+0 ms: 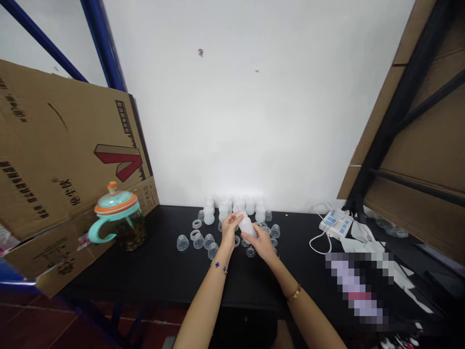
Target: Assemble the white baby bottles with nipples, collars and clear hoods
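Tilted above the black table, a white translucent baby bottle (pixel 247 227) is held between both hands. My left hand (pixel 231 228) has its fingers closed at the bottle's upper end. Around the lower body of the bottle, my right hand (pixel 262 241) is wrapped. Several similar white bottles (pixel 209 214) stand in rows against the wall behind. Clear dome caps (pixel 182 243) lie to the left of my left hand, along with white rings (pixel 196 224). More clear pieces, including a small clear disc-like part (pixel 250 252), lie near my right hand.
A glass jug (pixel 131 228) with a turquoise handle and lid stands at the left beside a large cardboard box (pixel 69 145). At the right lie a power strip (pixel 336 223), its white cable (pixel 319 245) and papers. A white wall (pixel 254 121) rises behind the black table (pixel 163 276).
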`<state>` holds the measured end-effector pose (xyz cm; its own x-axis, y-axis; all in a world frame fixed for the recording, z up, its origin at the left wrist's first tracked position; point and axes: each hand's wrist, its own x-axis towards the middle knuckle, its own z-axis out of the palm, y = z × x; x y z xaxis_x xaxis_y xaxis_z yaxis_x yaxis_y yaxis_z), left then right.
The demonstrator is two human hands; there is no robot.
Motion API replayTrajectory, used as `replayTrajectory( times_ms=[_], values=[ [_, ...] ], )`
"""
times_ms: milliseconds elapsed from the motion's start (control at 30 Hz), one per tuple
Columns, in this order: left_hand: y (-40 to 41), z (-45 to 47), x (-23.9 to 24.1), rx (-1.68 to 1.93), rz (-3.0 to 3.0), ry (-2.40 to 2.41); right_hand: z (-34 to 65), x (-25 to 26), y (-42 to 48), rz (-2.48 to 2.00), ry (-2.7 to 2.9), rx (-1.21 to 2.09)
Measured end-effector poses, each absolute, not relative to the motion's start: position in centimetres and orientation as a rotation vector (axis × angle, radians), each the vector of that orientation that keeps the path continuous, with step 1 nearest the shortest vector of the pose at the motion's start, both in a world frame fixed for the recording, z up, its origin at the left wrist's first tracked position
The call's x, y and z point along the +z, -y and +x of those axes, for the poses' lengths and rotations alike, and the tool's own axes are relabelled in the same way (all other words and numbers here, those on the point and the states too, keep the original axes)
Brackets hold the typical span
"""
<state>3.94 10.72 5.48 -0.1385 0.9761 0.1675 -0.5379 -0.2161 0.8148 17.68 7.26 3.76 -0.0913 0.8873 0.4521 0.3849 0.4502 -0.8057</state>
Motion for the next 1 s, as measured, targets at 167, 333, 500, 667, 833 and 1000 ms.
replayTrajectory(
  times_ms=[167, 333, 500, 667, 833, 1000],
  values=[
    [-10.6, 3.9, 5.6, 1.639, 0.880, -0.693, 18.0, 3.2, -7.9, -1.028, 1.632, 0.796],
    [-10.0, 4.1, 6.1, 1.661, 0.877, -0.652, 18.0, 3.3, -8.2, -0.924, 1.570, 1.075],
    [-9.5, 4.1, 6.6, 1.642, 0.864, -0.588, 18.2, 4.0, -7.9, -0.878, 1.553, 1.204],
    [-9.6, 4.1, 6.4, 1.612, 0.844, -0.549, 18.5, 4.6, -7.6, -0.874, 1.574, 1.221],
    [-9.7, 4.1, 6.2, 1.580, 0.846, -0.517, 18.7, 4.7, -7.5, -0.839, 1.542, 1.297],
    [-9.8, 4.1, 6.0, 1.573, 0.838, -0.499, 18.6, 5.0, -7.0, -0.838, 1.542, 1.322]
  ],
)
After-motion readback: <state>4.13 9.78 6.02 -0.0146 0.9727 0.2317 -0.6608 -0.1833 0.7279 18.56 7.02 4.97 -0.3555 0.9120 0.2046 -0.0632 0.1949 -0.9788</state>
